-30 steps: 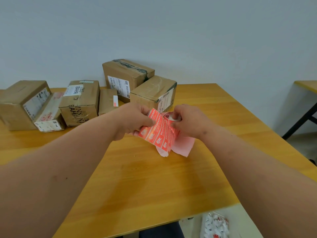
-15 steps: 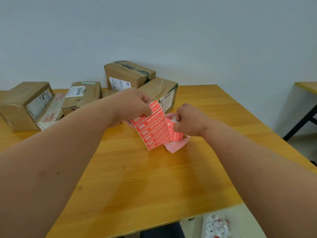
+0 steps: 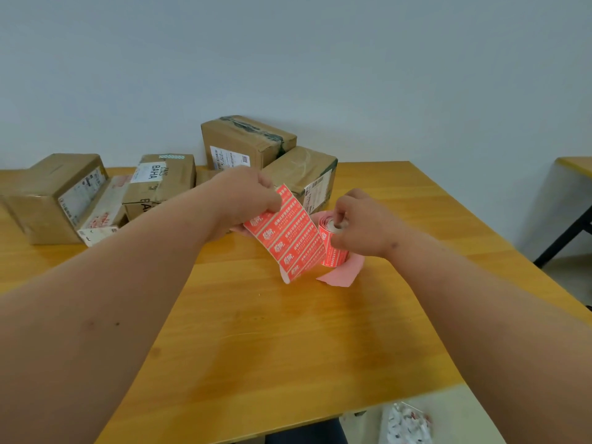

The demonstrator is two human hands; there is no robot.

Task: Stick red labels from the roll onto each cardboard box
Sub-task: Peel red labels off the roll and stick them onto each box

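Left hand: the left hand [image 3: 243,200] pinches the top of the unrolled strip of red labels [image 3: 290,233], fingers curled over its upper edge, held above the table just left of centre.
Right hand: the right hand [image 3: 362,225] grips the label roll [image 3: 333,248] from above, fingers curled round its top end; the roll stands on the table at about 1 o'clock from the view's centre.
Change: against a second ago, the strip is drawn out longer and tauter, now slanting from the left hand down to 5 o'clock with five or so labels showing; the hands are further apart, and the left hand sits higher, covering more of the boxes behind it.
Backing paper: a pale pink backing paper [image 3: 341,275] lies loose under and beside the roll, toward 5 o'clock of it.
Boxes: cardboard boxes sit along the far table edge from 9 to 12 o'clock: a large box [image 3: 48,193] at far left, a BAHA box [image 3: 166,177] beside it, a tall box [image 3: 243,142] at 12 o'clock, and a taped box [image 3: 301,171] just behind the strip.
In the way: the left forearm hides the low box between the BAHA box and the tall box.
Table: the wooden table [image 3: 288,347] carries everything.
Near edge: a patterned bag [image 3: 407,424] shows below the table at 5 o'clock.
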